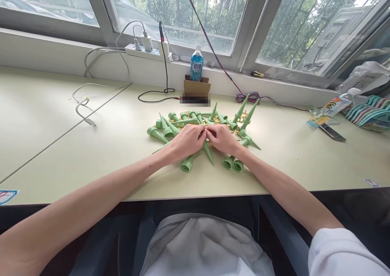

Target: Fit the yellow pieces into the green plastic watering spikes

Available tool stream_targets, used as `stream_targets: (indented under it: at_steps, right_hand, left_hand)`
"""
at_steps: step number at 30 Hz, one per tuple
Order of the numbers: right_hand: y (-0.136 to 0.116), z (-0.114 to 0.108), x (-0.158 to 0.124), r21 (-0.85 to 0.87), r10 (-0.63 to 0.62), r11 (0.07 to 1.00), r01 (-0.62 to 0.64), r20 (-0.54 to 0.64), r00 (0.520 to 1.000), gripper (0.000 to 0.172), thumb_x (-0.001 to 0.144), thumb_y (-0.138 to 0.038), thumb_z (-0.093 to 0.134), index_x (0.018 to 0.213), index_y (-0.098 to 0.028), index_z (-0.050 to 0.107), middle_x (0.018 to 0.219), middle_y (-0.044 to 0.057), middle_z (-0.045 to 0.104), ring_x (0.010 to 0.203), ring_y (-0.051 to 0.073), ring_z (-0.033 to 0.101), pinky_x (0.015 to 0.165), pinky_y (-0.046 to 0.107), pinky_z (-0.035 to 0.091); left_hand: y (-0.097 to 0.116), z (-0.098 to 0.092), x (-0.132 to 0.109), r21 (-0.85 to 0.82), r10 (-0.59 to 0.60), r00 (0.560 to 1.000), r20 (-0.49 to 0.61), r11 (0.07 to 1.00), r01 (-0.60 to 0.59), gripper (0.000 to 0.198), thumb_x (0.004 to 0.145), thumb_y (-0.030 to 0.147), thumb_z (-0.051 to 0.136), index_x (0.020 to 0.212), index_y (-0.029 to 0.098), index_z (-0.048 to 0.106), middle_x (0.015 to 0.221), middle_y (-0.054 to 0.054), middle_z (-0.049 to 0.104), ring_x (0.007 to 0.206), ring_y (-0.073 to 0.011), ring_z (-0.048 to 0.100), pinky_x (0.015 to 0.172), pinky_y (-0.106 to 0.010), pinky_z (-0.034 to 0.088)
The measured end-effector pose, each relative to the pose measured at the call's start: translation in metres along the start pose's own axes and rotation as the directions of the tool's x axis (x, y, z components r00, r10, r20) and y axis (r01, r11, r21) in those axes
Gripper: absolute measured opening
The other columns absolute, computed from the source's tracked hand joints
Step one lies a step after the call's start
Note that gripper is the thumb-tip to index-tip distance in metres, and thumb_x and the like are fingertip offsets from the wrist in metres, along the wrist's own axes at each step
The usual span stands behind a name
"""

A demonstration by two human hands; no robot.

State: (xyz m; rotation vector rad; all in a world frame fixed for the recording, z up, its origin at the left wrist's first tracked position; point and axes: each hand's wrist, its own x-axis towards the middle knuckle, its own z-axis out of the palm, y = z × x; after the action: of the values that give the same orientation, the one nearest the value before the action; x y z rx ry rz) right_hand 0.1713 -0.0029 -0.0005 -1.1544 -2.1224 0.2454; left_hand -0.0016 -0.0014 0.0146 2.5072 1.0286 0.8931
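My left hand (190,140) and my right hand (223,139) meet above a heap of green plastic watering spikes on the table. Both are closed, with fingertips pinched close together. Whatever is between the fingers is hidden or too small to name. Pointing toward me, a green spike (208,152) shows just below the hands; I cannot tell whether they touch it. Small yellow plastic pieces (244,114) lie among the spikes. Nearer the front edge are one spike (186,164) with its threaded cap end facing me and two more cap ends (233,163) by my right wrist.
Behind the heap, a blue bottle (197,65) stands in a small cardboard box (196,86). A power strip (148,52) with plugs sits on the sill. Cables (88,101) trail over the table's left side. A dark phone-like object (332,132) and pastel items (370,113) lie right.
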Motion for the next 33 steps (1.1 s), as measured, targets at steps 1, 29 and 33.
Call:
stream_targets:
  at_steps: [1,29,33]
  right_hand:
    - [-0.0002,-0.0001,0.0000,0.001,0.000,1.000,0.000,-0.002,1.000,0.024,0.088,-0.017,0.044,0.065,-0.017,0.049,0.060,-0.001,0.051,0.057,0.012,0.042,0.058,0.025,0.032]
    - [0.0010,0.0021,0.0004,0.054,0.020,0.998,-0.018,-0.036,0.999,0.029,0.093,-0.020,0.043,0.065,-0.019,0.045,0.060,-0.002,0.049,0.056,0.012,0.041,0.057,0.026,0.032]
    - [-0.0006,0.0015,0.0004,0.078,0.024,0.997,-0.020,-0.040,0.999,0.028,0.094,-0.021,0.043,0.066,-0.019,0.043,0.058,-0.003,0.047,0.054,0.011,0.038,0.055,0.026,0.031]
  left_hand:
    - [0.0002,-0.0001,-0.0001,-0.004,0.001,1.000,-0.003,1.000,-0.001,0.030,0.093,0.020,0.042,0.063,0.020,0.040,0.058,0.000,0.052,0.052,-0.0131,0.040,0.053,-0.028,0.030]
    - [-0.0007,0.0006,0.0000,0.008,0.012,1.000,-0.011,1.000,-0.012,0.028,0.093,0.019,0.041,0.065,0.019,0.040,0.060,0.001,0.051,0.054,-0.0123,0.040,0.053,-0.028,0.028]
    - [-0.0007,0.0009,-0.0002,0.007,0.009,1.000,-0.001,1.000,-0.009,0.028,0.094,0.021,0.041,0.066,0.019,0.041,0.061,0.001,0.051,0.054,-0.0123,0.040,0.053,-0.028,0.029]
